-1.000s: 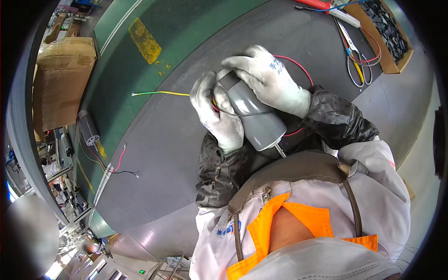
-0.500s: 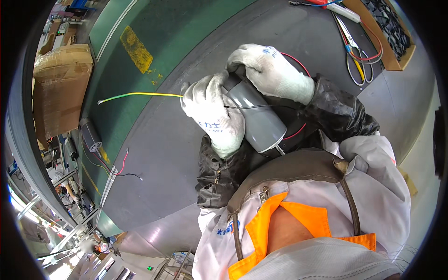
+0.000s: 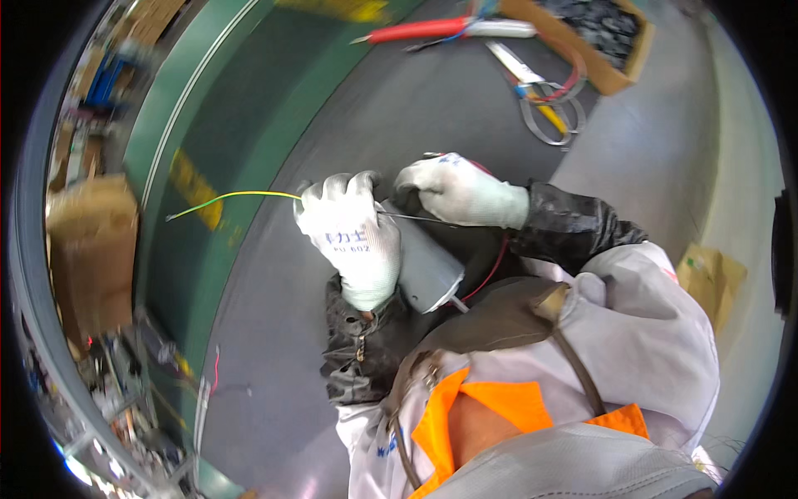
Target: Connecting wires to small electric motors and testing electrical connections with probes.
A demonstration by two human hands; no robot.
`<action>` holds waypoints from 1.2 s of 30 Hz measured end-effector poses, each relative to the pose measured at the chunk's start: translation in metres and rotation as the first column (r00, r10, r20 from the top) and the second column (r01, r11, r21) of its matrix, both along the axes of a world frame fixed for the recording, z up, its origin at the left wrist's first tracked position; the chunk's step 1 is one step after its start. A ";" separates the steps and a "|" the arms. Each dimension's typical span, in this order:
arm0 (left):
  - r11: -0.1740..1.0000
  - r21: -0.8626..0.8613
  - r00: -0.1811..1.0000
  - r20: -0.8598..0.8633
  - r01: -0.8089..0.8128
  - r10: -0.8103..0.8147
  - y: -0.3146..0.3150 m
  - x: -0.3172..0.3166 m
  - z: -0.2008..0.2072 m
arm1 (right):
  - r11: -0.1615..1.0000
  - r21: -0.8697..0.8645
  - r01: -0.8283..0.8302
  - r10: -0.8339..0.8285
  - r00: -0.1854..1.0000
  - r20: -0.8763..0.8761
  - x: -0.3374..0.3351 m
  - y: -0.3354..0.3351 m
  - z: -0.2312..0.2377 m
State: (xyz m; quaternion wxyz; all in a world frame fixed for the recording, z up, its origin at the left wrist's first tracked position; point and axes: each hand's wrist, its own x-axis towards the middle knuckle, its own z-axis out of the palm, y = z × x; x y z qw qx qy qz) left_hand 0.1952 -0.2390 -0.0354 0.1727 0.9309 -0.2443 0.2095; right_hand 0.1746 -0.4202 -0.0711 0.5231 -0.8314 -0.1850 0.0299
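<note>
Since the motor (image 3: 426, 264) lies before my apron (image 3: 482, 323), shaft (image 3: 462, 306) toward me, my left hand (image 3: 353, 233) curls closed around its far end, presumably steadying it; whether my bent right hand (image 3: 467, 191) grips anything, I can't tell.

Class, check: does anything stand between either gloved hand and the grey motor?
Nothing visible separates the left hand from the grey motor. Toward the right hand, a thin dark wire crosses over the motor's upper part; whether that hand touches the motor is unclear.
</note>
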 end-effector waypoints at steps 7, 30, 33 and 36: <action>0.807 -0.331 0.808 -0.178 0.489 -0.562 -0.047 -0.028 0.069 | 0.878 -0.062 0.475 -0.461 0.873 0.161 -0.063 -0.100 0.109; 0.567 -0.817 0.786 -0.416 -0.103 -0.457 -0.020 -0.006 -0.027 | 0.283 -0.402 0.871 -0.483 0.491 0.725 0.059 -0.269 0.131; 0.436 -0.888 0.743 -0.392 -0.149 -0.543 -0.032 -0.002 -0.020 | 0.619 0.022 0.785 -0.758 0.589 0.279 -0.007 -0.221 0.156; 0.377 -0.902 0.747 -0.398 -0.212 -0.532 -0.024 -0.007 -0.030 | 0.734 0.146 0.663 -0.663 0.746 -0.054 -0.045 -0.109 0.126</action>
